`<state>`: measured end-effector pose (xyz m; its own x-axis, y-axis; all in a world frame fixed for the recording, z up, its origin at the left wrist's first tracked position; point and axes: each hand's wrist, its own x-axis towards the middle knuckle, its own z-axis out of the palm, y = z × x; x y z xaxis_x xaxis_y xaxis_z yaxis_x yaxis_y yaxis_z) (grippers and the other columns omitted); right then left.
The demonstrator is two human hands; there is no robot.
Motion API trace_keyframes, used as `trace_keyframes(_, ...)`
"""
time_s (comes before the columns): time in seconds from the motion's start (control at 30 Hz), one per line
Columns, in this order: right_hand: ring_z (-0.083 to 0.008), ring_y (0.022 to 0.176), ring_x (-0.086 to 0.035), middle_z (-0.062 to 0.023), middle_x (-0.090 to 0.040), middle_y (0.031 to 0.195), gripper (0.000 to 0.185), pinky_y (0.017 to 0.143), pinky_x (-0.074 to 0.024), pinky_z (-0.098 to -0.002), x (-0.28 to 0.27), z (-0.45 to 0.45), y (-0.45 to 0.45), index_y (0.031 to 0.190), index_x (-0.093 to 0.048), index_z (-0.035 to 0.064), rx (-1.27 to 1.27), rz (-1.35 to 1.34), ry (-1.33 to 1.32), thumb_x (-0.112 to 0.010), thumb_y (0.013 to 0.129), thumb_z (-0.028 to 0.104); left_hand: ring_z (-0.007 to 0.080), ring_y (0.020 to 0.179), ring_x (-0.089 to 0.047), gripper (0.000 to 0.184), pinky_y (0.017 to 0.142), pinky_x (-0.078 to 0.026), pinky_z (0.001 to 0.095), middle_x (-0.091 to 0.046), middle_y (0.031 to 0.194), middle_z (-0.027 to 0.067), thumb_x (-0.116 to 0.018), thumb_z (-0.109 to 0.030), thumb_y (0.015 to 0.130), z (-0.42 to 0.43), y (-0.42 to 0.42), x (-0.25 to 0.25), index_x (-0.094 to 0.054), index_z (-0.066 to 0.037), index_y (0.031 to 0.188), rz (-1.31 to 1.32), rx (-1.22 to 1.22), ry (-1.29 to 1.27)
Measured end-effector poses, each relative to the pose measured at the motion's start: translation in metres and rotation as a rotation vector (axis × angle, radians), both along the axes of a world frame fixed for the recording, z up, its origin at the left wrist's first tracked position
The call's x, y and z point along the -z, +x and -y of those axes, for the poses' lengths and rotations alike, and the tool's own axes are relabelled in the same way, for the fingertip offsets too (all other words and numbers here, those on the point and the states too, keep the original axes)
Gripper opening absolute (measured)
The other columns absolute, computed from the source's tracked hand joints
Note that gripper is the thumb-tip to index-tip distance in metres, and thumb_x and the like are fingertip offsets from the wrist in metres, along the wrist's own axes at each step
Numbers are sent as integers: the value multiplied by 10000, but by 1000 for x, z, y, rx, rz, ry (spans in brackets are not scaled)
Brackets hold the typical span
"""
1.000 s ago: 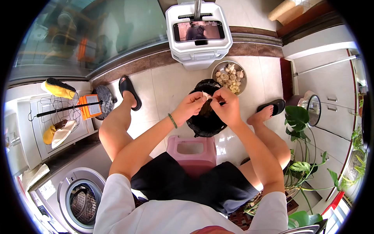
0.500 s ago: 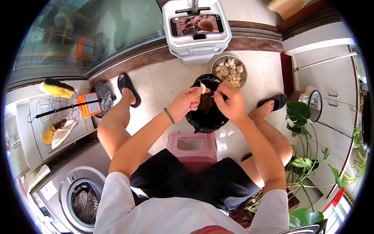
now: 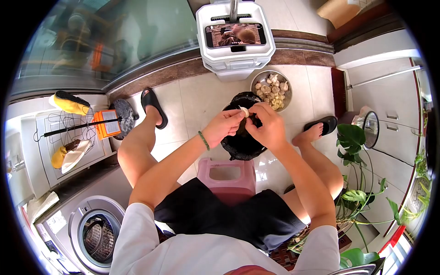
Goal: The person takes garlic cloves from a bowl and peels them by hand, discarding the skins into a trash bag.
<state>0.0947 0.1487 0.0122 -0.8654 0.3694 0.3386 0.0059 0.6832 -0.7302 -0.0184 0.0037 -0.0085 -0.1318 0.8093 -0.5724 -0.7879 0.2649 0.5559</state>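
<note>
Garlic clove [image 3: 245,111] pinched in left hand [image 3: 223,126] over black bag [image 3: 242,150]; right hand [image 3: 269,127] beside, grip unclear.

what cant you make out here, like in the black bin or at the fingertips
- Head view: contents of the black-lined bin, dark and partly covered by the left hand and right hand.
- Head view: whether the right hand touches the garlic clove, too small to tell.
- Head view: the phone's small lettering, too small.
- Head view: the lowest leaf, cut off by the bottom edge.
</note>
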Motion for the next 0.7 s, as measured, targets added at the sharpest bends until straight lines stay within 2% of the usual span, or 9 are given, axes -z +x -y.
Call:
trace_keyframes(0.07, -286, 695, -636, -81, -626, 857, 194, 588, -527, -372, 1, 0, 0, 861, -623, 45, -4, 11, 13, -678, 677, 16, 33, 586, -302, 249, 526, -265, 201, -334, 687, -97, -556, -363, 991, -1, -1, 0, -605, -120, 996, -121, 61, 12)
trace_keyframes(0.2, -281, 696, -632, -85, -620, 844, 154, 579, -519, -377, 4, 1, 1, 826, -604, 40, -60, 26, 127, -648, 684, 2, 38, 582, -294, 283, 519, -256, 209, -335, 682, -94, -540, -395, 994, 0, -1, 4, -609, -121, 992, -133, 122, -21)
trace_keyframes(0.37, -283, 698, -630, -82, -622, 828, 147, 580, -517, -379, 9, 1, 2, 823, -608, 34, -70, 2, 172, -638, 689, -19, 50, 570, -273, 376, 503, -241, 220, -311, 660, -87, -463, -459, 1013, -1, 6, 5, -586, -123, 897, -8, 105, -70)
trace_keyframes(0.47, -277, 675, -630, -92, -621, 813, 139, 579, -516, -362, 11, 0, 3, 835, -618, 25, -45, 7, 89, -649, 707, -21, 52, 563, -267, 421, 499, -239, 220, -310, 654, -80, -425, -483, 1019, -2, 5, 1, -577, -115, 881, -28, 118, -74)
trace_keyframes(0.5, -269, 661, -631, -98, -620, 808, 135, 578, -515, -352, 12, 0, 4, 842, -620, 20, -32, 68, -25, -657, 718, -18, 52, 563, -267, 421, 499, -239, 220, -310, 654, -80, -425, -483, 1019, -1, 7, 5, -577, -115, 881, -28, 117, -74)
trace_keyframes(0.53, -262, 646, -632, -105, -619, 804, 131, 578, -515, -343, 13, 0, 5, 849, -623, 15, -19, 128, -139, -665, 728, -14, 53, 560, -263, 439, 498, -240, 221, -309, 651, -76, -408, -491, 1021, 0, 9, 12, -558, -110, 864, -192, 120, -29)
trace_keyframes(0.57, -262, 646, -632, -105, -619, 804, 131, 578, -515, -343, 14, 1, 5, 849, -623, 15, -19, 127, -139, -665, 728, -14, 54, 557, -260, 456, 497, -240, 221, -308, 649, -72, -391, -499, 1023, 0, 11, 16, -540, -106, 847, -355, 123, 17)
trace_keyframes(0.7, -250, 634, -636, -112, -615, 804, 122, 571, -511, -329, 19, 4, 4, 865, -615, 5, 15, 122, -205, -656, 753, -21, 53, 558, -264, 462, 504, -247, 218, -313, 648, -65, -382, -493, 1028, 2, 10, 17, -478, -107, 793, -211, 128, 75)
